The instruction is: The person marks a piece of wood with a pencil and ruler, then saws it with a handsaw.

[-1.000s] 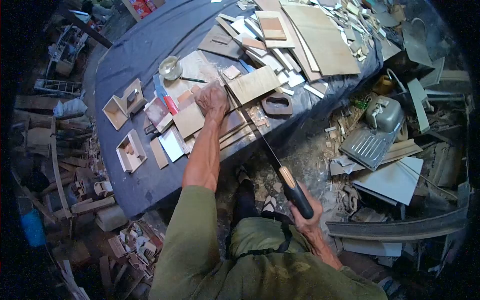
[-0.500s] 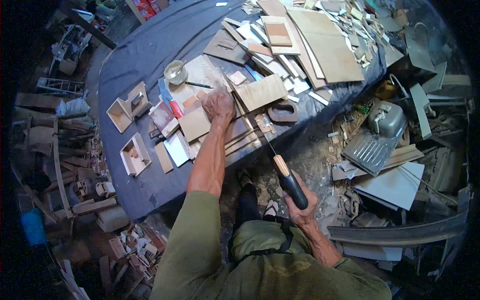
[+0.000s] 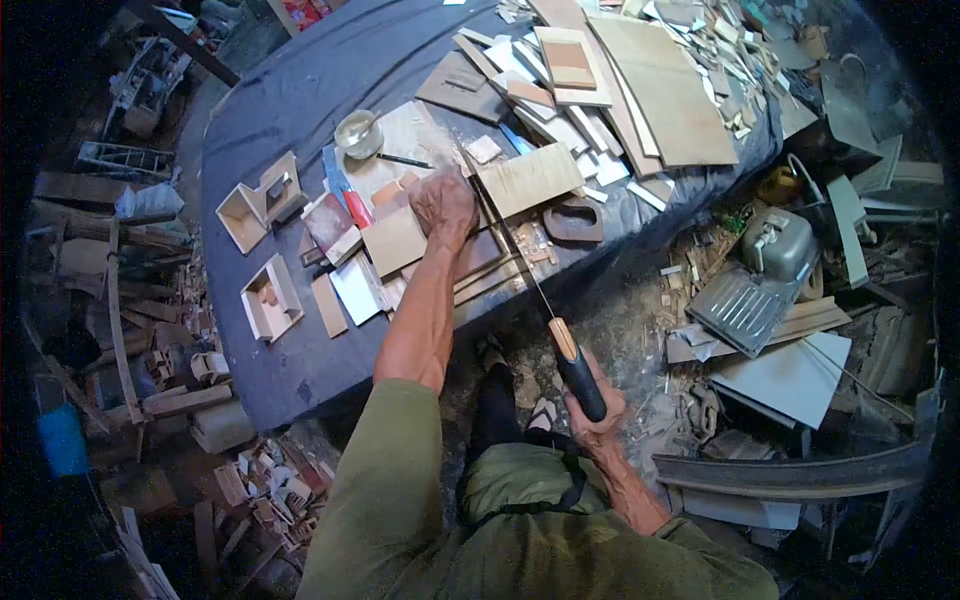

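My right hand (image 3: 597, 408) is wrapped round the black and wood handle of a saw (image 3: 575, 368). The thin blade runs up and left over the table's edge, along the left side of a pale wooden board (image 3: 527, 180). Just left of the blade, my left hand (image 3: 443, 207) presses down with its fingers bent; what lies under it is hidden. Beside that hand are a square light board (image 3: 395, 241) and a red and blue tool (image 3: 356, 208). A dark curved block (image 3: 573, 223) lies right of the blade.
Small open wooden boxes (image 3: 271, 298) stand on the cloth-covered table (image 3: 290, 110) at the left. A glass jar (image 3: 358, 134) stands behind my left hand. Large boards (image 3: 665, 90) and offcuts fill the table's far right. A metal sink (image 3: 778, 245) lies on the floor at the right.
The saw blade's angle has changed slightly, and more of the blade shows between my left hand and the pale board. The whole view has shifted a little. Both hands keep nearly the same pose.
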`<state>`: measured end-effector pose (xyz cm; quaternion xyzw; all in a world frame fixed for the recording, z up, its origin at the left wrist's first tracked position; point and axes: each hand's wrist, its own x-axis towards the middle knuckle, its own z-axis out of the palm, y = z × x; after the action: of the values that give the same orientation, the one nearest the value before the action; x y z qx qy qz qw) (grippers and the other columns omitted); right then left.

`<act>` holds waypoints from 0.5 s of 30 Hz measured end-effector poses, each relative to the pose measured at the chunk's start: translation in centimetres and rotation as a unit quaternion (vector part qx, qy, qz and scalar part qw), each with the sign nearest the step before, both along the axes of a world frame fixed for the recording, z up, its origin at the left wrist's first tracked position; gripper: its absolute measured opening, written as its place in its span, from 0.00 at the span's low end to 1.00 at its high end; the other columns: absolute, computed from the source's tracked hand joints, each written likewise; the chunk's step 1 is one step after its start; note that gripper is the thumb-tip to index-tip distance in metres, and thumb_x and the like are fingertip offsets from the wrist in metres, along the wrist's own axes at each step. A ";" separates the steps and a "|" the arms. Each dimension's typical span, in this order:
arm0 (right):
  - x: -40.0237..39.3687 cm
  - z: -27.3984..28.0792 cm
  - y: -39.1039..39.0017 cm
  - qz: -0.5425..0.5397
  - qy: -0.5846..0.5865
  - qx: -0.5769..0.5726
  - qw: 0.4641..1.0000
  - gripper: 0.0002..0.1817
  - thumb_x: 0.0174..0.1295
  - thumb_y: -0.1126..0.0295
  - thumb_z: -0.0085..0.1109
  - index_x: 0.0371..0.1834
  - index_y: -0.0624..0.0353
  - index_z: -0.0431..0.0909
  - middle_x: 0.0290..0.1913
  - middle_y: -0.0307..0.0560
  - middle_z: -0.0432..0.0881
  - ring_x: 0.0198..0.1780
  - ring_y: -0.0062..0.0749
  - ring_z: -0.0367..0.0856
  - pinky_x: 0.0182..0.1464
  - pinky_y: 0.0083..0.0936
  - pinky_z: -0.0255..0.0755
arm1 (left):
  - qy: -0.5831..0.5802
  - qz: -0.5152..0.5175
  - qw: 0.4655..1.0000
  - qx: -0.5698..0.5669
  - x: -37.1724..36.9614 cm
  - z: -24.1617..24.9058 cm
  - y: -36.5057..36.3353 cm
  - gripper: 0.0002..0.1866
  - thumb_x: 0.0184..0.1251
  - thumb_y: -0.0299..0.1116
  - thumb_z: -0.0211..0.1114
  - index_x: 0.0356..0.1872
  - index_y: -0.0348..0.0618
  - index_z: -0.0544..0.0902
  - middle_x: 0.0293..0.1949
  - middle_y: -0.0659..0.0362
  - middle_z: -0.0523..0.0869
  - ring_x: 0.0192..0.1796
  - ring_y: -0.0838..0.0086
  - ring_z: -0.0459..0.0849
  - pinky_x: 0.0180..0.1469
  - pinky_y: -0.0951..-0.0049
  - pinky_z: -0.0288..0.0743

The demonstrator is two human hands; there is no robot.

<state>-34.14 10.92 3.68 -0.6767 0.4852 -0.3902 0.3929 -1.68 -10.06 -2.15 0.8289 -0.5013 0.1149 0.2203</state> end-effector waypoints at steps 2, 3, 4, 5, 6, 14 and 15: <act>0.0 -0.9 0.1 -0.006 0.002 -0.016 1.000 0.36 0.50 0.79 0.68 0.69 0.57 0.76 0.34 0.53 0.88 0.29 0.30 0.86 0.38 0.26 0.78 | 0.006 0.004 1.000 0.002 -0.4 0.1 0.3 0.19 0.73 0.37 0.52 0.25 0.43 0.86 0.27 0.48 0.88 0.34 0.54 0.87 0.41 0.53 0.74; 0.0 -0.8 0.0 -0.004 -0.009 0.004 1.000 0.36 0.50 0.79 0.68 0.69 0.58 0.76 0.35 0.53 0.88 0.30 0.30 0.87 0.38 0.26 0.79 | 0.000 0.001 1.000 -0.003 -0.3 0.1 0.1 0.19 0.73 0.37 0.52 0.25 0.43 0.86 0.27 0.48 0.88 0.34 0.54 0.87 0.41 0.53 0.74; -0.1 -0.4 0.1 -0.004 -0.021 0.027 0.999 0.36 0.50 0.79 0.67 0.69 0.58 0.76 0.36 0.53 0.88 0.31 0.30 0.87 0.38 0.25 0.79 | -0.005 -0.003 1.000 -0.006 -0.2 0.1 0.3 0.19 0.73 0.37 0.52 0.25 0.43 0.86 0.28 0.48 0.88 0.34 0.54 0.87 0.41 0.53 0.74; -0.3 -0.2 0.3 -0.005 -0.032 0.049 0.998 0.36 0.50 0.79 0.67 0.69 0.58 0.76 0.37 0.53 0.89 0.32 0.29 0.87 0.39 0.25 0.79 | -0.005 0.001 1.000 0.003 -0.3 0.0 0.4 0.19 0.73 0.37 0.51 0.25 0.43 0.86 0.28 0.48 0.88 0.35 0.54 0.87 0.42 0.53 0.74; -0.7 -0.2 0.3 0.000 -0.030 0.000 1.000 0.35 0.51 0.80 0.67 0.68 0.58 0.76 0.43 0.54 0.89 0.34 0.28 0.88 0.41 0.23 0.79 | -0.004 0.006 1.000 0.008 -0.3 0.1 0.3 0.19 0.73 0.37 0.51 0.25 0.42 0.86 0.28 0.48 0.88 0.35 0.54 0.87 0.43 0.53 0.73; -3.5 2.3 3.1 -0.006 -0.011 0.031 0.999 0.34 0.51 0.81 0.64 0.68 0.60 0.77 0.41 0.53 0.89 0.37 0.26 0.87 0.43 0.25 0.79 | 0.022 0.011 0.997 0.073 0.1 -0.1 -0.1 0.25 0.78 0.45 0.46 0.35 0.40 0.88 0.35 0.46 0.89 0.38 0.50 0.88 0.45 0.52 0.77; -2.3 2.3 2.1 -0.005 -0.022 0.025 0.999 0.34 0.51 0.81 0.65 0.68 0.59 0.77 0.44 0.54 0.89 0.39 0.28 0.89 0.44 0.24 0.79 | 0.022 0.013 0.997 0.072 -0.1 0.3 0.1 0.26 0.79 0.46 0.45 0.35 0.39 0.89 0.35 0.46 0.89 0.39 0.50 0.88 0.47 0.52 0.77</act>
<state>-36.44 13.02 5.97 -0.6552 0.4893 -0.3949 0.4187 -1.76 -9.95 -1.89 0.8515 -0.4920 0.0632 0.1699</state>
